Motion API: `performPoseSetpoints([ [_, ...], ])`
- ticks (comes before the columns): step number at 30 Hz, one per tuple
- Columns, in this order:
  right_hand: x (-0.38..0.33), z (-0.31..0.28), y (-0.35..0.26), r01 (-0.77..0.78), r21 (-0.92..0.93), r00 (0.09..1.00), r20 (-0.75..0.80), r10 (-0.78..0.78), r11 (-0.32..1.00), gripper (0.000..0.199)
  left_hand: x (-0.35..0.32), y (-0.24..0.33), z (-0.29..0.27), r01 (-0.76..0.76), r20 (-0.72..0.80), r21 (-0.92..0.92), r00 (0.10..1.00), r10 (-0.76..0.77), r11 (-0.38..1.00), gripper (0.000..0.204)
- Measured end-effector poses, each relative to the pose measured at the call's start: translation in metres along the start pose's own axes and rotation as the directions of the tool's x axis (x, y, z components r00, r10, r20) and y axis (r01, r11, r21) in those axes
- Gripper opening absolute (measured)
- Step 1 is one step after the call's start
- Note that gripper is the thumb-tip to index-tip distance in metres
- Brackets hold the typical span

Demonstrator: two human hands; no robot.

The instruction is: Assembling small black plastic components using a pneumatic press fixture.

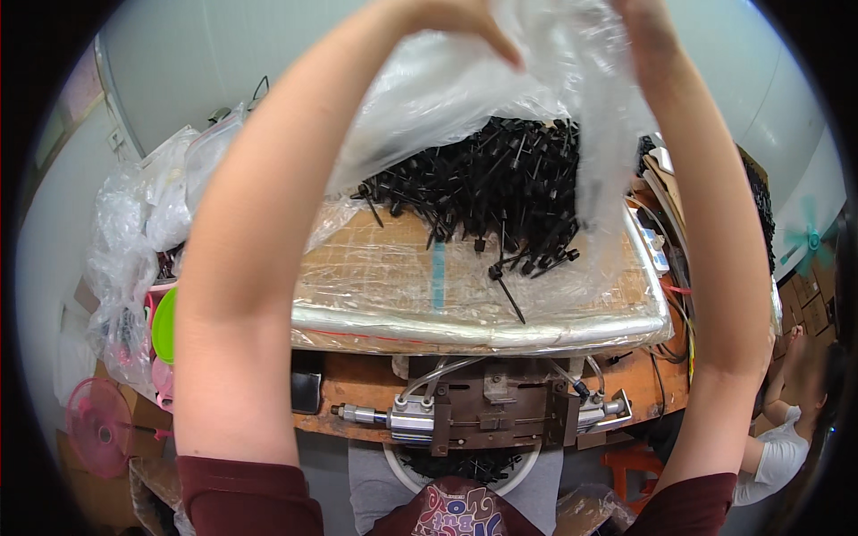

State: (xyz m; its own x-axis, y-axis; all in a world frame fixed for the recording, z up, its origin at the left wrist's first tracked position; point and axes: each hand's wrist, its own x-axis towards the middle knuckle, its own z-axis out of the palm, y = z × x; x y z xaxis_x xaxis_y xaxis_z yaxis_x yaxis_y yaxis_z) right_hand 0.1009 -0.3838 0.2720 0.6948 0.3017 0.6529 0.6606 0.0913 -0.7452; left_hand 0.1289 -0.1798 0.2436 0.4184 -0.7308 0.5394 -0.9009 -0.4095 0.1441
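Note:
Both my arms reach up to the top edge of the view, where a large clear plastic bag point(576, 54) hangs. My left hand point(460, 18) is on the bag's left side, partly cut off by the frame, and seems closed on the film. At the bag's right side my right hand point(645, 27) grips it, fingers slightly blurred. Below the bag's mouth lies a heap of small black parts with thin stems and thicker heads point(500, 179). They spread over a film-wrapped cardboard surface point(366, 268), a few loose ones toward its front.
A metal fixture with pneumatic cylinders point(496, 415) stands at the wooden table's front edge. A white tub of black parts point(527, 469) is at my lap. Crumpled plastic bags point(125, 259) and a pink fan point(98, 429) are left. Another person point(786, 447) sits right.

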Motion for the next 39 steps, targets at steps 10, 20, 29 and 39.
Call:
performPoseSetpoints([
  [10, -0.010, 0.028, -0.024, 0.222, -0.482, 0.971, 0.035, -0.235, 0.847, 0.025, 0.119, -0.063, 0.153, -0.411, -0.344, -0.012, 0.858, 0.382, 0.912, 0.045],
  [20, -0.044, 0.019, -0.038, 0.025, 0.183, 0.972, -0.233, 0.019, 0.983, 0.033, 0.064, -0.041, 0.052, 0.196, -0.098, -0.586, 0.946, -0.310, 0.786, 0.050],
  [29, -0.032, 0.024, -0.022, -0.082, 0.077, 0.959, -0.264, 0.100, 0.994, 0.024, 0.017, -0.147, 0.103, 0.232, 0.397, 0.345, 0.842, -0.366, 0.909, 0.039],
  [39, -0.025, -0.073, 0.005, -0.201, -0.346, 0.910, -0.411, 0.045, 0.916, 0.024, 0.019, -0.098, 0.069, 0.441, -0.257, -0.051, 0.861, -0.439, 0.896, 0.030],
])
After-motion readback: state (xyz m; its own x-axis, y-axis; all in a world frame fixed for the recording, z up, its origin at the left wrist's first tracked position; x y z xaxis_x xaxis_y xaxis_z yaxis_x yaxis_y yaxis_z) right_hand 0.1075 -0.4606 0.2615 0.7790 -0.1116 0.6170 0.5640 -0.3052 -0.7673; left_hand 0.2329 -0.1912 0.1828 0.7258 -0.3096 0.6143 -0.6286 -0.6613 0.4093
